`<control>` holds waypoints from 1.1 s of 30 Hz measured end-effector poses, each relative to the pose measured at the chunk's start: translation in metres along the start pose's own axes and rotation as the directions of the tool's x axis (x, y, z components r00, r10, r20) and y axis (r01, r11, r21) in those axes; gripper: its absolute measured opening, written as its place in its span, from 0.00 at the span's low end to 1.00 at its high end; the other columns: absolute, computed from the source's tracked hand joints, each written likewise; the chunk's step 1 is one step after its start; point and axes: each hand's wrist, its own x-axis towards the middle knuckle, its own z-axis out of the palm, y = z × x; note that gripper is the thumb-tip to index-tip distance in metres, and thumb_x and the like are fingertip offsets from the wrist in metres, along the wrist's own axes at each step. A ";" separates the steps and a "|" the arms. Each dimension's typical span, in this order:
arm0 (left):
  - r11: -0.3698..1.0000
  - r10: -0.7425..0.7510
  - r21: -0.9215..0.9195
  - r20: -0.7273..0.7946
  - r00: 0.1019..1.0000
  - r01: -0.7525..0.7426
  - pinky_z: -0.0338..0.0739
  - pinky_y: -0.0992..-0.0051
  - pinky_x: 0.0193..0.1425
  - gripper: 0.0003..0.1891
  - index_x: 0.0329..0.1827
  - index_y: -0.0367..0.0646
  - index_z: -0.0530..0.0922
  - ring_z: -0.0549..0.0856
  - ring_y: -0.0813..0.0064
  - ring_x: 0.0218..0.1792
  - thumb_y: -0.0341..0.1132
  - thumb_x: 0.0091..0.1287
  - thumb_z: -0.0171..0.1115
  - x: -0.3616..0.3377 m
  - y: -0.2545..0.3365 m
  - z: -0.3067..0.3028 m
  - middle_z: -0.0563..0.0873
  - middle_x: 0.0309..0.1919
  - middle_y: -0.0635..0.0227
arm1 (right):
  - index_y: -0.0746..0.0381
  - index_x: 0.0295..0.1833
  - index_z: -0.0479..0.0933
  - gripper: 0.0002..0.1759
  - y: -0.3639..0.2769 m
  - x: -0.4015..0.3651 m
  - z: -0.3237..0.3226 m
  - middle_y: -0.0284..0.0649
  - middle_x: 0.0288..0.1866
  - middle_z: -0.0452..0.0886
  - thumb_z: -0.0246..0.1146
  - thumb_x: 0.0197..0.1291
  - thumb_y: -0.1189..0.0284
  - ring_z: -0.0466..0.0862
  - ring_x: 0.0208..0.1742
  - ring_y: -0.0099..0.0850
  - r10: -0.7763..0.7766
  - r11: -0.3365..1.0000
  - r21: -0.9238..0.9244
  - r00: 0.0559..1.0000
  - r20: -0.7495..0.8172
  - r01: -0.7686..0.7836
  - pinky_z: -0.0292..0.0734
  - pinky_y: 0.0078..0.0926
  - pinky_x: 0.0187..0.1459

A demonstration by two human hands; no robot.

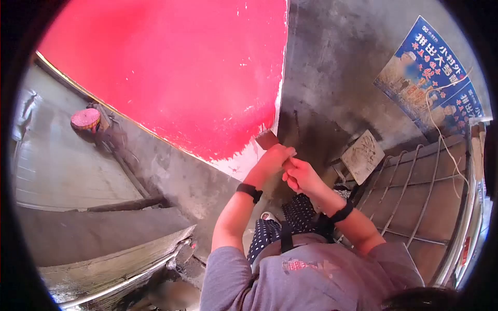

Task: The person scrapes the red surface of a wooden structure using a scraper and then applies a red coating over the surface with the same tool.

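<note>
My left hand [274, 158] is closed around a flat paintbrush [267, 139] near its head, and my right hand [305, 177] closes on the handle just behind it. The brush's wide, reddish-brown end rests over the lower right corner of a large board [207, 67]. Bright red paint covers most of that board. Along its right edge and at the lower corner a white strip [248, 158] shows, with ragged red streaks running into it. My fingers hide most of the handle.
On the left, a round pink object [85, 119] sits beside a pale sheet-covered surface [67, 166]. To the right are a stained square board [362, 156], a metal-barred frame [415, 192] and a blue poster [425, 78]. A dangling white cord [428, 103] crosses the poster.
</note>
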 end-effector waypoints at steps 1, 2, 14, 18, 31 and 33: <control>1.000 0.006 0.012 0.003 1.000 -0.006 0.72 0.64 0.33 0.06 0.32 0.41 0.76 0.80 0.56 0.30 0.33 0.59 0.58 0.004 0.005 -0.006 0.79 0.26 0.55 | 0.66 0.56 0.67 0.17 -0.011 -0.002 0.001 0.36 0.32 0.74 0.46 0.61 0.78 0.69 0.17 0.18 -0.026 0.993 -0.116 0.999 0.038 0.030 0.62 0.15 0.15; 0.993 0.093 0.072 -0.068 0.993 -0.088 0.71 0.65 0.32 0.05 0.30 0.40 0.75 0.78 0.56 0.29 0.32 0.58 0.59 0.007 0.010 -0.011 0.78 0.25 0.56 | 0.66 0.56 0.67 0.17 -0.016 -0.006 0.003 0.36 0.32 0.74 0.46 0.61 0.78 0.69 0.17 0.18 -0.035 0.993 -0.109 0.999 0.040 0.040 0.62 0.15 0.15; 0.973 0.079 -0.134 -0.571 0.817 -0.188 0.64 0.76 0.25 0.14 0.22 0.39 0.67 0.71 0.72 0.22 0.22 0.50 0.68 0.006 0.095 -0.045 0.72 0.23 0.68 | 0.63 0.35 0.76 0.12 -0.064 -0.037 0.029 0.40 0.41 0.74 0.68 0.41 0.83 0.75 0.46 0.39 -0.746 0.330 -0.406 0.499 0.441 0.852 0.73 0.32 0.47; 0.965 -0.093 -0.240 -0.681 0.726 -0.102 0.60 0.77 0.25 0.16 0.21 0.40 0.60 0.63 0.78 0.22 0.18 0.54 0.61 0.002 0.081 -0.028 0.62 0.21 0.70 | 0.63 0.28 0.70 0.12 -0.068 -0.017 0.032 0.36 0.33 0.73 0.69 0.41 0.83 0.74 0.39 0.36 -0.755 0.264 -0.244 0.358 0.550 0.933 0.71 0.31 0.41; 0.985 -0.151 -0.156 -0.578 0.802 0.073 0.63 0.80 0.33 0.05 0.36 0.41 0.66 0.63 0.81 0.31 0.20 0.63 0.50 0.014 0.080 -0.037 0.64 0.30 0.75 | 0.63 0.22 0.72 0.10 -0.055 0.041 0.034 0.37 0.24 0.72 0.68 0.39 0.80 0.74 0.31 0.32 -0.810 0.474 -0.183 0.509 0.291 0.861 0.69 0.27 0.33; 0.974 -0.225 -0.114 -0.519 0.825 0.194 0.64 0.80 0.37 0.05 0.40 0.40 0.67 0.65 0.81 0.34 0.22 0.64 0.49 0.009 0.059 -0.036 0.66 0.33 0.74 | 0.64 0.24 0.74 0.08 -0.030 0.072 0.032 0.39 0.25 0.73 0.67 0.40 0.80 0.75 0.31 0.32 -0.718 0.645 -0.117 0.652 0.244 0.755 0.69 0.26 0.31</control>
